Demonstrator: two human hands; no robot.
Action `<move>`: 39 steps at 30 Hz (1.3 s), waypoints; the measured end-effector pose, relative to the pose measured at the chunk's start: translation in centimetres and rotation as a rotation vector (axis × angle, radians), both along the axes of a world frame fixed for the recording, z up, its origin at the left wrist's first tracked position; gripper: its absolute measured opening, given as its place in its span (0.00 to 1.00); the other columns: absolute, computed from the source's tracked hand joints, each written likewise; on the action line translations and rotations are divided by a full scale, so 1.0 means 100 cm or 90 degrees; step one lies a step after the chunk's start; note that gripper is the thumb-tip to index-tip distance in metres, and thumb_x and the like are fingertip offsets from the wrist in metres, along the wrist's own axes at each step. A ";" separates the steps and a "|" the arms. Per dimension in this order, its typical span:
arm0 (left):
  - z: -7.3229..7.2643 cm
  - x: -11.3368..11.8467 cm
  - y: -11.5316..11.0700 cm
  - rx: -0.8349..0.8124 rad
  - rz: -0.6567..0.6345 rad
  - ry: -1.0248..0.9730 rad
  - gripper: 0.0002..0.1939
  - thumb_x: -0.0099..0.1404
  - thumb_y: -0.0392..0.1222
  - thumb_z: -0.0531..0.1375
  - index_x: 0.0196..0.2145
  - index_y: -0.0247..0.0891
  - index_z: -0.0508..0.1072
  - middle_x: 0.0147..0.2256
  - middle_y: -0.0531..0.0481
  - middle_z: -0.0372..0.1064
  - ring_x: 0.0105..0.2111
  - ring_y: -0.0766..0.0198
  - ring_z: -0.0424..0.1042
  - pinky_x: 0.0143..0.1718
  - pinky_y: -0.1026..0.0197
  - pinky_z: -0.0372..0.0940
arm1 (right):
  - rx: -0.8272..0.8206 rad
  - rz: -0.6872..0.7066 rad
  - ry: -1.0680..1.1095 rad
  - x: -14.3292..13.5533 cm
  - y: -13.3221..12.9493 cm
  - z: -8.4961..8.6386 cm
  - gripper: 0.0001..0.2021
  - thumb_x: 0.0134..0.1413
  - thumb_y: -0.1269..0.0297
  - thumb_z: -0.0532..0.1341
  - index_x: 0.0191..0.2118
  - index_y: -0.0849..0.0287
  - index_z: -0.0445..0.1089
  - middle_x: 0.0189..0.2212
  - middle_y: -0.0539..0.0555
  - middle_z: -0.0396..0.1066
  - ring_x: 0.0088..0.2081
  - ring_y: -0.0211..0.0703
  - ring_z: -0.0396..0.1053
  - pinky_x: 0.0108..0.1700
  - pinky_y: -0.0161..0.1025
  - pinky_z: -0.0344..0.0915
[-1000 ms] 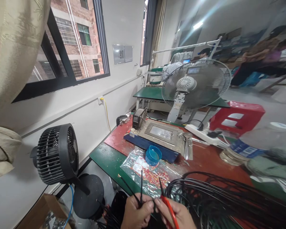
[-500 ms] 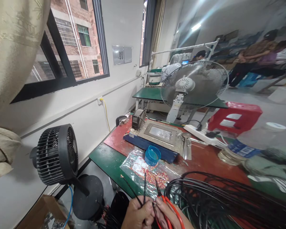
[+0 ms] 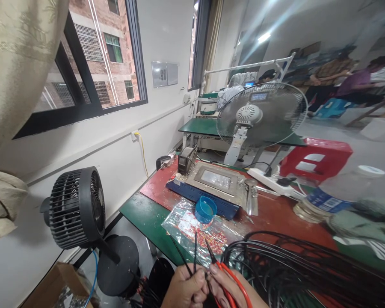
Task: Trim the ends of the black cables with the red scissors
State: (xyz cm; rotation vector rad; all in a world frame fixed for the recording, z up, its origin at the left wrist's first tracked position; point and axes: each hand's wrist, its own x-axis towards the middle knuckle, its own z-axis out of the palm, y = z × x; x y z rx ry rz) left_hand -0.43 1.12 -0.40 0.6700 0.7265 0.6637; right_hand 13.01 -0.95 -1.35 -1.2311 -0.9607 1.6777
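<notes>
At the bottom centre, my left hand [image 3: 188,285] is closed around thin black cables [image 3: 180,251], two lengths of which stick up from the fist. The left cable end shows a pale, frayed tip. My right hand [image 3: 223,284] touches the left one, its fingers wrapped around red-handled scissors [image 3: 213,256] with dark, pointed blades aimed up and away. Whether the right fingertips also pinch a cable cannot be made out. Beyond the hands, a clear plastic bag [image 3: 176,222] lies under many tiny red and yellow bits [image 3: 216,240]. A blue round dish [image 3: 205,209] rests on the bag's far side.
A bundle of black cables [image 3: 276,256] covers the table's right side. Behind the dish sits a blue-sided heating plate [image 3: 205,199] with a small fan on it. A bottle [image 3: 336,194] and power strip [image 3: 276,183] are at right. A black fan [image 3: 77,207] stands left.
The left cable's end has swung slightly right. The scissor tips have tilted a little left, and their handles have shifted right. People in the background have changed posture.
</notes>
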 end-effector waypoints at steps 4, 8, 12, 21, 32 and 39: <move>-0.002 -0.001 -0.002 0.017 0.016 0.010 0.25 0.43 0.59 0.65 0.24 0.35 0.62 0.16 0.61 0.55 0.12 0.82 0.43 0.13 0.68 0.31 | -0.009 0.000 0.007 -0.003 0.002 0.001 0.26 0.44 0.40 0.57 0.14 0.61 0.60 0.07 0.45 0.54 0.11 0.28 0.50 0.16 0.29 0.45; -0.011 -0.001 -0.003 0.028 0.019 -0.016 0.24 0.44 0.59 0.65 0.26 0.36 0.63 0.15 0.62 0.53 0.12 0.81 0.42 0.13 0.68 0.32 | -0.032 -0.010 0.034 -0.008 0.000 0.004 0.28 0.40 0.38 0.58 0.13 0.59 0.58 0.07 0.45 0.53 0.11 0.28 0.50 0.15 0.30 0.43; -0.018 -0.002 -0.002 0.040 0.024 -0.047 0.23 0.46 0.57 0.64 0.27 0.36 0.63 0.16 0.62 0.53 0.12 0.81 0.44 0.13 0.68 0.33 | -0.050 -0.043 0.083 -0.012 -0.002 0.010 0.28 0.35 0.36 0.60 0.13 0.59 0.57 0.07 0.45 0.52 0.12 0.29 0.51 0.15 0.30 0.44; -0.017 -0.001 -0.001 0.021 0.047 -0.040 0.24 0.45 0.58 0.64 0.28 0.36 0.63 0.17 0.61 0.55 0.12 0.81 0.44 0.13 0.68 0.33 | -0.038 -0.034 0.042 -0.011 0.000 0.001 0.28 0.38 0.35 0.57 0.15 0.60 0.61 0.09 0.46 0.54 0.13 0.30 0.53 0.15 0.31 0.47; -0.017 0.001 0.000 0.021 0.097 0.002 0.26 0.44 0.59 0.64 0.31 0.35 0.64 0.18 0.60 0.59 0.12 0.81 0.46 0.13 0.68 0.34 | 0.000 -0.011 -0.009 -0.006 -0.002 -0.019 0.27 0.46 0.39 0.54 0.16 0.60 0.60 0.09 0.46 0.56 0.12 0.29 0.53 0.17 0.31 0.45; -0.018 0.000 -0.002 0.005 0.096 -0.012 0.25 0.45 0.58 0.65 0.31 0.35 0.63 0.15 0.63 0.55 0.12 0.81 0.45 0.13 0.69 0.33 | 0.000 -0.017 -0.008 -0.007 -0.002 -0.027 0.26 0.48 0.42 0.55 0.17 0.61 0.63 0.09 0.46 0.56 0.12 0.29 0.52 0.16 0.30 0.45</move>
